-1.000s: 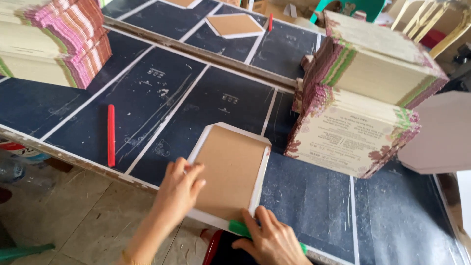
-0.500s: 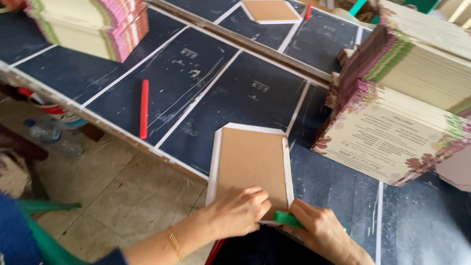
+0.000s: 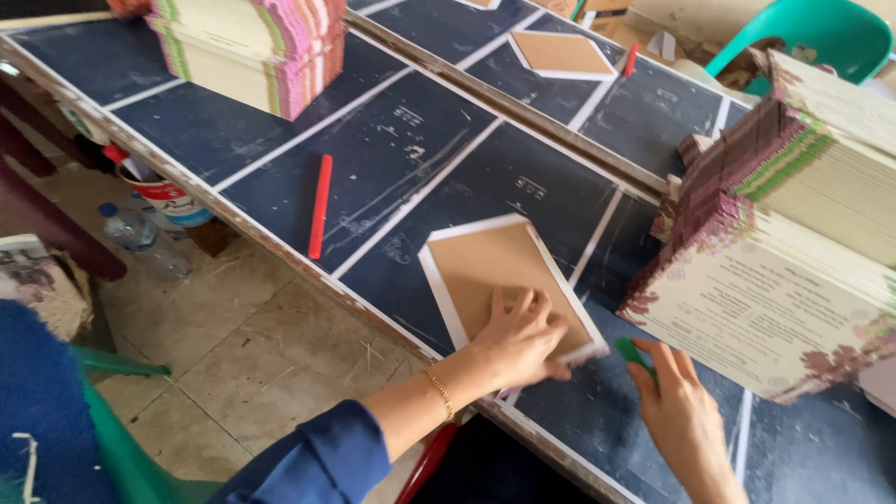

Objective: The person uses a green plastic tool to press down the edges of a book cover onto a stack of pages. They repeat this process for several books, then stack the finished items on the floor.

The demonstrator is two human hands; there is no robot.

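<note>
Blue sleeve (image 3: 322,457) and thin gold bracelet (image 3: 440,394) on left arm

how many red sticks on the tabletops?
2. One long red stick lies on the near table, left of the brown board under the left hand. A second short one lies on the far table. Stacks may hide others.

Dark table (image 3: 411,140); brown card (image 3: 504,280); red stick (image 3: 320,205); card stacks (image 3: 793,233)

Bright, even daylight, source apparently toward 12–1 o'clock. Soft sheen on dark table (image 3: 411,149); no hard glare. Faint, short shadows under left hand (image 3: 520,338) and right hand (image 3: 686,411). Slight motion blur on both hands. Blue cloth (image 3: 42,401) at 8 o'clock out of focus. Mild stretching toward edges.
</note>
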